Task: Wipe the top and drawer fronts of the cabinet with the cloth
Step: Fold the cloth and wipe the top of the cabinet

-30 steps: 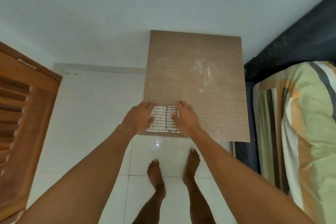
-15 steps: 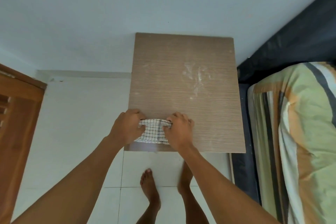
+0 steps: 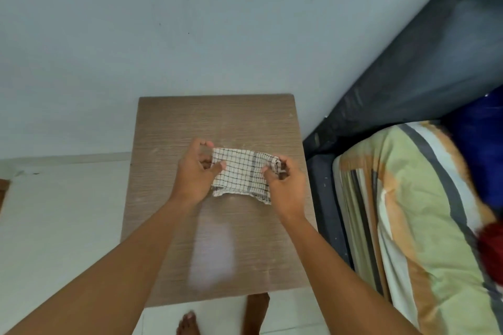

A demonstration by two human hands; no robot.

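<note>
The cabinet's wood-grain top fills the middle of the view, dusty, with a pale glare patch near its front. A white cloth with a dark check pattern is held stretched between both hands above the middle of the top. My left hand pinches its left edge with thumb and fingers. My right hand grips its bunched right end. The drawer fronts are hidden below the top.
A pale wall stands behind the cabinet. A bed with a striped green and orange cover and a dark frame sits close on the right. White floor tiles lie to the left. My bare feet show below the front edge.
Both hands lifted the cloth from the front edge of the top and drew it out between them over the middle. The view shifted forward over the cabinet.
</note>
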